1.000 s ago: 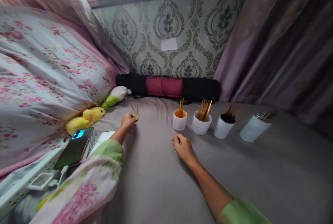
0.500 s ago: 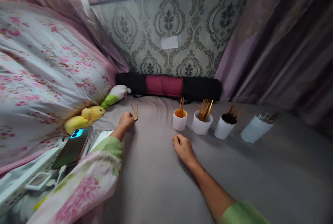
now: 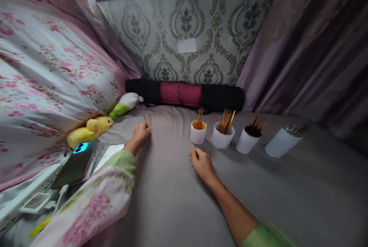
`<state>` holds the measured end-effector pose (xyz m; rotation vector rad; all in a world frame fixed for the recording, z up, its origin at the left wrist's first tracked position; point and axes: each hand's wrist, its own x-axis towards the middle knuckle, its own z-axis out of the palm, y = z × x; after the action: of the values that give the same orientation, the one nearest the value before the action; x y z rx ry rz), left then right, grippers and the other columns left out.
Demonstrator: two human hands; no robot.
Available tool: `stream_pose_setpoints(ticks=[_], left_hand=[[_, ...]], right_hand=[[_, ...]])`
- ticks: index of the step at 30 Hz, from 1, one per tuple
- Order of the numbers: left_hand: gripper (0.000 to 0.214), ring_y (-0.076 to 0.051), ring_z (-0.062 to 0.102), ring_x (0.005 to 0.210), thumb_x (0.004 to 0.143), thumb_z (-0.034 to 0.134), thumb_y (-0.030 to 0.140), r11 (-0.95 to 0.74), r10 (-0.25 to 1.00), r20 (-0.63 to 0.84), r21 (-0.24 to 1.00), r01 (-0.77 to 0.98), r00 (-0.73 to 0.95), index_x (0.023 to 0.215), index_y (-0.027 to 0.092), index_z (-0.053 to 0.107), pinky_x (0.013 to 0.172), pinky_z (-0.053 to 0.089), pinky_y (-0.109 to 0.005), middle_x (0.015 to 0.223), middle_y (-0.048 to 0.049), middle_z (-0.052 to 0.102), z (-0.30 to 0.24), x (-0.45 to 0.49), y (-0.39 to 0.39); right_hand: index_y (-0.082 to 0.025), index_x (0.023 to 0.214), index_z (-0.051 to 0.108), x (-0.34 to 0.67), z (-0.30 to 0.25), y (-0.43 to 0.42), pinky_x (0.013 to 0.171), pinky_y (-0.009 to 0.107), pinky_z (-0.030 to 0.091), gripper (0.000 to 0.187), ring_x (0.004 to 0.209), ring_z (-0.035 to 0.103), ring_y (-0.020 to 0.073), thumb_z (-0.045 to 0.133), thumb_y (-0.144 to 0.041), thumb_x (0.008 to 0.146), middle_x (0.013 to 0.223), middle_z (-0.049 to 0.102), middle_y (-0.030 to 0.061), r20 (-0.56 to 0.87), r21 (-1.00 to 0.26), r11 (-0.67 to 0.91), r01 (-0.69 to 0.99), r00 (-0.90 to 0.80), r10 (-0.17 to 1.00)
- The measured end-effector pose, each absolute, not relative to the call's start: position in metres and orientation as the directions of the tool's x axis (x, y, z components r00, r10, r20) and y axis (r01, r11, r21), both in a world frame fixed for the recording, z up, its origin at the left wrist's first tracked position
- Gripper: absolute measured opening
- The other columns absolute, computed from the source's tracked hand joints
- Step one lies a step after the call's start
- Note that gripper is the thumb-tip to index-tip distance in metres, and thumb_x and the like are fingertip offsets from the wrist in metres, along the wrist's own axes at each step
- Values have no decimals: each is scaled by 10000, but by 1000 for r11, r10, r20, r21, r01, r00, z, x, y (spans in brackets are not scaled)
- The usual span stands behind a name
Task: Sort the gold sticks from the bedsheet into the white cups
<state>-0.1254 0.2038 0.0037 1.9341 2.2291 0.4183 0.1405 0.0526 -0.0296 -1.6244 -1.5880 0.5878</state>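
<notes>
On the grey sheet at the left, my left hand (image 3: 141,133) is closed around the lower part of a few thin golden sticks (image 3: 148,120). Their upper ends poke out past the fingers; the lower ends are hidden. My right hand (image 3: 202,163) rests on the sheet with its fingers curled in, and nothing shows in it. It lies just in front of a white cup with a yellow inside (image 3: 198,136) that has a few golden sticks standing in it. Beside that is a wider white cup (image 3: 222,139) with several sticks.
Further right stand a dark-lined white cup (image 3: 247,144) and a tall tilted white container (image 3: 281,143), both with sticks. A black and maroon roll (image 3: 184,94) lies along the wall. Plush toys (image 3: 89,130), a phone (image 3: 73,164) and a power strip (image 3: 27,193) are at the left.
My left hand has closed over the lower part of the sticks, which stood out beside its fingers before. My right hand stays in place. The view has shifted slightly.
</notes>
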Motion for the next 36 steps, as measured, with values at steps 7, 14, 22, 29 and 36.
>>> stream_pose_setpoints(ticks=[7,14,22,29,36], left_hand=[[253,-274,563,965,719,480,211,119,990,34,282,952,-134,910,128,623,754,419,-301,1006,-165,619,3,-122,203],[261,-274,568,958,706,451,163,126,990,31,252,959,-138,903,141,622,736,434,-309,1000,-160,624,1,-118,204],[264,-256,572,948,691,470,144,128,990,27,234,964,-139,906,152,623,733,436,-290,991,-143,624,-1,-118,205],[272,-273,574,939,682,470,140,137,989,23,243,960,-147,906,147,624,715,443,-310,979,-155,621,0,-117,205],[285,-269,569,953,689,456,137,150,987,13,246,957,-158,923,150,618,714,442,-303,1004,-152,616,2,-116,203]], right_hand=[[-189,716,599,141,-30,53,513,193,321,323,528,520,107,362,-356,857,628,627,13,190,-777,78,625,114,975],[-184,698,588,140,-30,53,514,190,312,335,527,513,103,354,-360,859,626,628,16,183,-787,75,613,116,976],[-184,712,602,140,-29,52,509,192,312,334,527,515,103,354,-357,855,630,630,18,168,-787,58,614,123,978],[-182,727,606,140,-28,52,511,193,313,336,523,507,101,354,-363,855,631,623,18,162,-788,57,613,117,980],[-180,728,608,140,-30,52,508,193,306,337,519,495,101,352,-358,855,628,618,19,170,-784,63,618,116,979]])
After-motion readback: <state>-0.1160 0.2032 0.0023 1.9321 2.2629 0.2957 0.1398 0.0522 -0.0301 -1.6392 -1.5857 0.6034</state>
